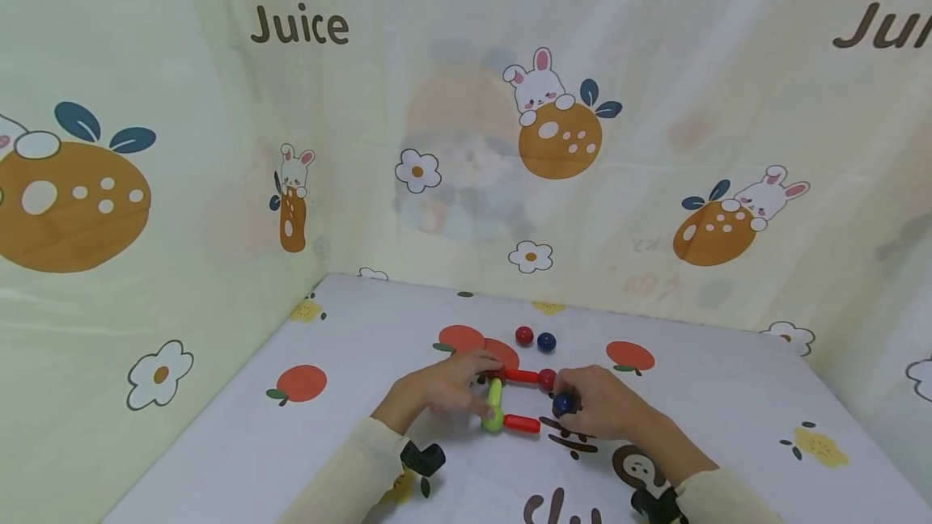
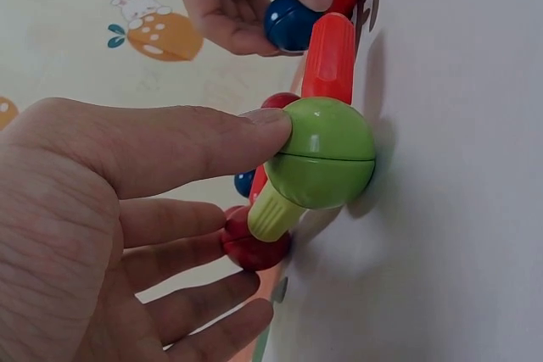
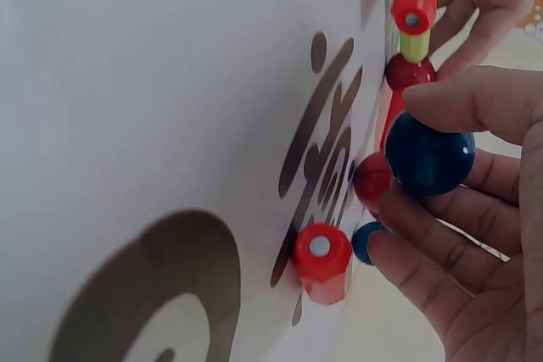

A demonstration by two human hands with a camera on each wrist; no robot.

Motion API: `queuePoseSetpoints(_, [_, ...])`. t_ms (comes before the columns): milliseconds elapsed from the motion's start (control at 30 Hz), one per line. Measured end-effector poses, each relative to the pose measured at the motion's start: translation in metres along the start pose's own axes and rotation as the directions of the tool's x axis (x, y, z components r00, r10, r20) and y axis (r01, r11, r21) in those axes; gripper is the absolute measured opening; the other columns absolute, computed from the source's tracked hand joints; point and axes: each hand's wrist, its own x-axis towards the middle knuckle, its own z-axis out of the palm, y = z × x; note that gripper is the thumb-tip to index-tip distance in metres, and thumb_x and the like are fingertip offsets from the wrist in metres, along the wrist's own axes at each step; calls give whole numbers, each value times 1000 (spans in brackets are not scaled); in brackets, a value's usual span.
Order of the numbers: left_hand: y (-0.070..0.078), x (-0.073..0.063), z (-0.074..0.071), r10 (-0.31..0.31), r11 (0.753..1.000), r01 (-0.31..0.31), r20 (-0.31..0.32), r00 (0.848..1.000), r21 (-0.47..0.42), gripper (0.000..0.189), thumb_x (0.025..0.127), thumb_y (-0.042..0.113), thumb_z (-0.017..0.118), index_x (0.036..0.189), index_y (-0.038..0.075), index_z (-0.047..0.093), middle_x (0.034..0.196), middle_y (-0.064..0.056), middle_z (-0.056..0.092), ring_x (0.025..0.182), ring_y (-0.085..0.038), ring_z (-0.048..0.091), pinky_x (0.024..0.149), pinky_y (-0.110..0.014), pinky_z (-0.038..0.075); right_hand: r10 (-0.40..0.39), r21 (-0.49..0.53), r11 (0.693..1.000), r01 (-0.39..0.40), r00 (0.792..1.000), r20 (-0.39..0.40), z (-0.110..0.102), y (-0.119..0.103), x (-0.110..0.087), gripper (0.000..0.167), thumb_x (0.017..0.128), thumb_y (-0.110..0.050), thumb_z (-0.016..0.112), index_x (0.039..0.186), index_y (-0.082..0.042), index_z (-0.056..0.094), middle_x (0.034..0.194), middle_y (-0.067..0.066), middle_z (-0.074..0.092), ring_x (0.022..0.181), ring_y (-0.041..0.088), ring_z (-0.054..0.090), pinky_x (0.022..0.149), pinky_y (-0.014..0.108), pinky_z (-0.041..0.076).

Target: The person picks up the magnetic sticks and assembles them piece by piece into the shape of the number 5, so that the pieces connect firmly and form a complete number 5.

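A frame of coloured balls and rods lies on the table. My left hand holds its left side, thumb on the green ball and fingers against a dark red ball. A yellow-green rod joins these two. One red rod sticks out from the green ball; another red rod runs to a second dark red ball. My right hand pinches a blue ball near the first rod's free end. A further red rod lies beside the right hand, hidden in the head view.
Behind the frame sit a loose red ball and a loose blue ball. A printed white cloth covers the table. Printed curtains hang at the back and sides.
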Motion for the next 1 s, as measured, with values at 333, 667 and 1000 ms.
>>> queuePoseSetpoints(333, [1, 0, 0, -7, 1000, 7, 7, 1000, -19, 73, 83, 30, 84, 149, 23, 52, 157, 5, 40, 145, -22, 36, 114, -50, 38, -62, -22, 998, 64, 995, 76, 6, -3, -3, 33, 78, -34, 88, 102, -19, 71, 81, -12, 64, 78, 12, 56, 74, 33, 54])
queuePoseSetpoints(667, [2, -1, -1, -6, 1000, 6, 0, 1000, -4, 73, 83, 31, 83, 149, 23, 52, 157, 5, 41, 145, -21, 37, 114, -50, 39, -125, -43, 991, 129, 987, 97, 9, -6, -3, 30, 79, -37, 86, 100, -24, 69, 80, -16, 62, 77, 9, 55, 72, 30, 51])
queuePoseSetpoints(1000, [4, -2, -1, -10, 1000, 10, 1, 1000, -1, 74, 83, 31, 83, 150, 23, 51, 157, 4, 41, 145, -21, 37, 113, -50, 40, -112, -66, 991, 119, 989, 99, 10, -9, -4, 33, 78, -43, 86, 102, -26, 70, 79, -17, 60, 79, 10, 53, 71, 32, 49])
